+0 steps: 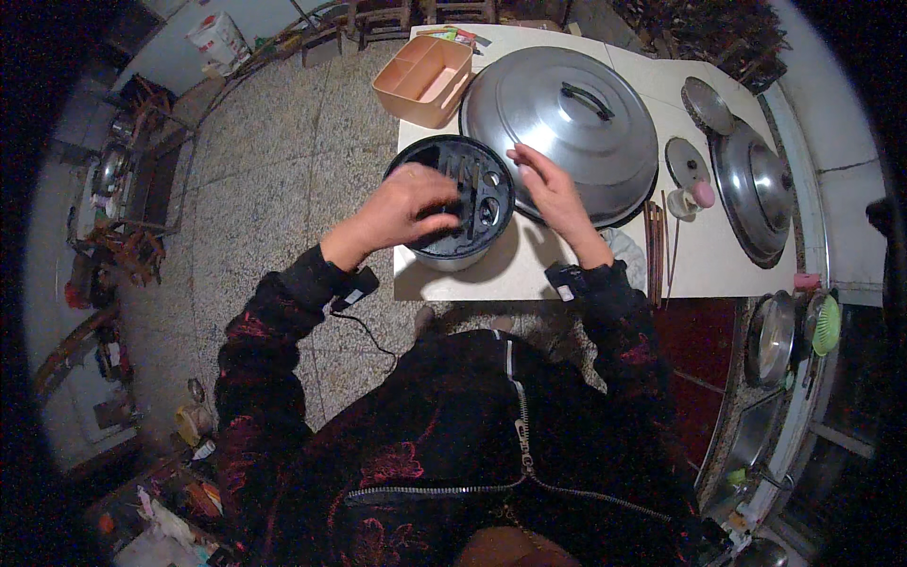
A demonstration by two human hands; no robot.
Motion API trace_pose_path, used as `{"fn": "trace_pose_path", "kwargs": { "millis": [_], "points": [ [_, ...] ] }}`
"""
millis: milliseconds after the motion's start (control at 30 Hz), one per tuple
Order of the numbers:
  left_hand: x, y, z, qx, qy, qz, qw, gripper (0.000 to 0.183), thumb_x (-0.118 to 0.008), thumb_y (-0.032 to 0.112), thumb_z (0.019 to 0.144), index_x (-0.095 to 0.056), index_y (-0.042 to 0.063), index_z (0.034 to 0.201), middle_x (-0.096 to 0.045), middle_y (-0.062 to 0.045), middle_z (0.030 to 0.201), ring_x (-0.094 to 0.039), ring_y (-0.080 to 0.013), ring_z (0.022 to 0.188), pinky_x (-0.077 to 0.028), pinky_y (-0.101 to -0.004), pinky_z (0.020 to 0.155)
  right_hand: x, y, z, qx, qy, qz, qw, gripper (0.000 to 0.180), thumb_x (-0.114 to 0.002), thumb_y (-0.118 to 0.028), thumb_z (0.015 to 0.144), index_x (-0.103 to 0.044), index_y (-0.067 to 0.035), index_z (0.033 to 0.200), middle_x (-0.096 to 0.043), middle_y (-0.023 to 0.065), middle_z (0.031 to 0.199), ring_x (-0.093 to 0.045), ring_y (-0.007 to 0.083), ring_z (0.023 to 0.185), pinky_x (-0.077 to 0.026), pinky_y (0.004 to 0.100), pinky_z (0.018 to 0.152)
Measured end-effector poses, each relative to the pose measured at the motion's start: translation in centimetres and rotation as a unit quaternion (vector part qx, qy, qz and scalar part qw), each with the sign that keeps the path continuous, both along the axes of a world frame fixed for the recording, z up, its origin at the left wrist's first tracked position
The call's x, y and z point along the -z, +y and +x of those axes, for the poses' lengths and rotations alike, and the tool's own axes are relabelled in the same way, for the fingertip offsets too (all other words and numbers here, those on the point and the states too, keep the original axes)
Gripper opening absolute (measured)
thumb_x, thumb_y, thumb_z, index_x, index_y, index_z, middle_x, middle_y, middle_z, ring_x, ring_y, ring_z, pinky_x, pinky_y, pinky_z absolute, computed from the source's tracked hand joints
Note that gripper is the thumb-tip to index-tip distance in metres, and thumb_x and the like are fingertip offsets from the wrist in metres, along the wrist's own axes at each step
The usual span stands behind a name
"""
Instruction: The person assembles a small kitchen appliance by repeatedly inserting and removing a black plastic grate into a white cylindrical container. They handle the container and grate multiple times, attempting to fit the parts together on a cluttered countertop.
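A round container with a pale lower wall (455,263) stands at the near left corner of the table, topped by a black lid (460,244) with slots and round holes. My left hand (414,205) is over the left half of this lid, its fingers curled. Whether it grips anything is hidden by the hand itself. Just right of the container, my right hand (549,186) is raised with fingers apart from the thumb and nothing in them. Behind it lies a large domed metal lid (538,92) with a dark handle.
An orange divided box (418,99) stands at the table's far left. Chopsticks (655,248), a jar with a pink top (687,200), a small flat lid (686,163) and another domed metal lid (751,195) lie to the right. A grey cloth (623,249) is near the front edge.
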State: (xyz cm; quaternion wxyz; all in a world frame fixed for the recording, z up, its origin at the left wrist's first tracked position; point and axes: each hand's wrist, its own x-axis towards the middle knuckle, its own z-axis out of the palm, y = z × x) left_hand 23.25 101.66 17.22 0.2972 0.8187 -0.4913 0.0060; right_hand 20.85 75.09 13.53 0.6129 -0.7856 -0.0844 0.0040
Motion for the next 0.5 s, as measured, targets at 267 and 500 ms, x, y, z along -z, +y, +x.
{"fn": "trace_pose_path", "kwargs": {
  "millis": [267,500],
  "points": [
    [2.0,-0.5,-0.7,-0.237,-0.125,0.110,0.957,0.069,-0.061,0.049,0.078,-0.043,0.012,0.133,-0.032,-0.015,0.143,-0.031,-0.0432,0.127,-0.029,-0.0480,0.104,0.5,5.2,2.4,0.063,-0.096,-0.177,0.977,0.038,-0.045,-0.012,0.091,-0.045,-0.001,0.127,-0.055,0.0265,0.113,-0.054,0.0392,0.104,-0.043,0.0402,0.090],
    [2.1,0.3,0.9,-0.175,-0.089,0.102,0.975,0.069,-0.062,0.052,0.075,-0.047,0.014,0.130,-0.035,-0.014,0.142,-0.036,-0.0414,0.125,-0.035,-0.0477,0.100,1.2,5.2,1.2,0.094,-0.019,-0.245,0.965,0.035,-0.041,-0.015,0.092,-0.047,-0.006,0.125,-0.058,0.0301,0.097,-0.056,0.0455,0.092,-0.043,0.0499,0.079]
  ]
}}
